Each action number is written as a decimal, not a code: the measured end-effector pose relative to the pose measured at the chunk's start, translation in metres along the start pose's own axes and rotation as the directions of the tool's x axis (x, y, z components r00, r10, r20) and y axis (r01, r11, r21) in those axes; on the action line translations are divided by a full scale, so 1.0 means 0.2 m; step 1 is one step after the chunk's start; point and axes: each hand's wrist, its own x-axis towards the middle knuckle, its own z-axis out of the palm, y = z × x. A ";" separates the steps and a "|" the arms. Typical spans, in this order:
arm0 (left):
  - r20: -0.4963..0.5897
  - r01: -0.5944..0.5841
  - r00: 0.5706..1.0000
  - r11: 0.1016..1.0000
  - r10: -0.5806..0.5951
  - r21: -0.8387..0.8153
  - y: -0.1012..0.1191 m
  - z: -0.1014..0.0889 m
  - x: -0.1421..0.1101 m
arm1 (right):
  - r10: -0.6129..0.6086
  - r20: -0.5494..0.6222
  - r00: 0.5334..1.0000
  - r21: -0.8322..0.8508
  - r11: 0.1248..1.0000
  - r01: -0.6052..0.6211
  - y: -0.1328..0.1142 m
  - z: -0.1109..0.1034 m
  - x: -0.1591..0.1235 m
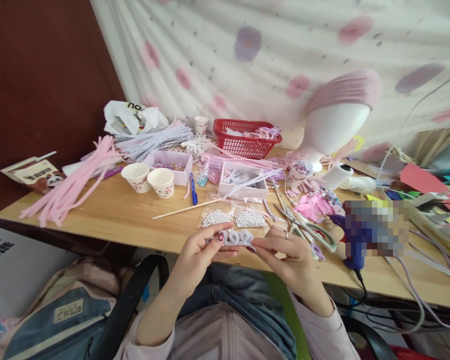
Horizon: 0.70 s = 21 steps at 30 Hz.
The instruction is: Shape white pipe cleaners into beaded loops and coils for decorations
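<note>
A pale lavender curled pipe-cleaner piece [234,237], with several small loops along its top, is held just above the table's front edge. My left hand [197,257] grips its left end between thumb and fingers. At the other end, my right hand [288,257] pinches it with thumb and fingertips, a ring on one finger. Directly behind the piece lie two clear bags of white pearl beads [249,218]. A pair of scissors [307,227] with pale green handles rests beyond my right hand.
Two paper cups [161,183] stand left of centre, near a box of beads [187,167] and pink pipe cleaners [75,180]. Behind are a red basket [243,145] and a white foam head [332,125]. A blue glue gun [354,245], partly blurred, and trailing cords occupy the right.
</note>
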 end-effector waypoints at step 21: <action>-0.062 -0.053 0.997 0.998 0.055 0.038 -0.01 0.02 0.04 | 0.263 0.106 0.959 0.181 0.943 -0.278 -0.02 0.03 0.02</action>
